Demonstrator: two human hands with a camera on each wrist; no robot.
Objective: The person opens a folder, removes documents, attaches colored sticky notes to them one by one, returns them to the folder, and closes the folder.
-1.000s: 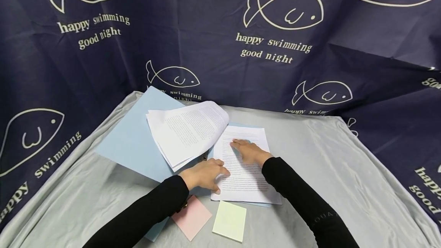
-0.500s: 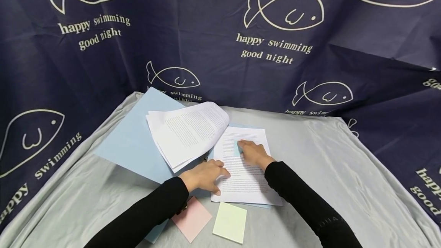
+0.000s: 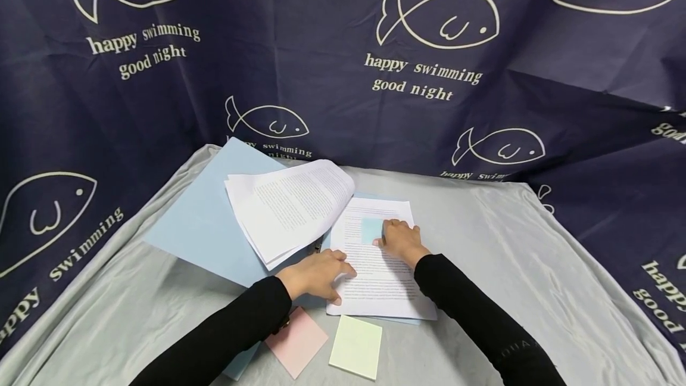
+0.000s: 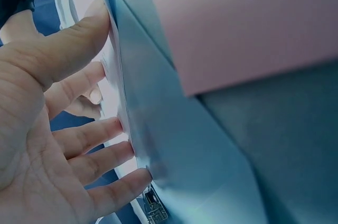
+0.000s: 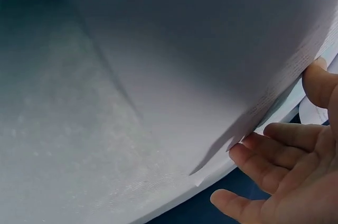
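A printed page (image 3: 375,282) lies in an opened light blue folder, with a small blue sticky note (image 3: 371,230) on its upper part. My right hand (image 3: 401,239) touches the note's right side, fingertips and thumb on the paper. In the right wrist view its fingers (image 5: 259,163) are extended and spread at the sheet. Spread along the page's left edge, my left hand (image 3: 317,276) rests lightly on it. The left wrist view shows these fingers (image 4: 95,134) fairly straight, beside the folder's metal clip (image 4: 155,206). Turned-back printed sheets (image 3: 289,210) curl over the folder's left cover (image 3: 198,219).
Below the page, a pink sticky pad (image 3: 296,343) and a pale green pad (image 3: 355,347) lie on the grey cloth (image 3: 509,267). A blue item (image 3: 242,363) shows partly under the left sleeve. Behind hangs a navy curtain (image 3: 332,64) with fish drawings.
My right hand has slid rightward across the blue sticky note, uncovering most of it, and its fingers have bent more. My left hand stays in place on the page.
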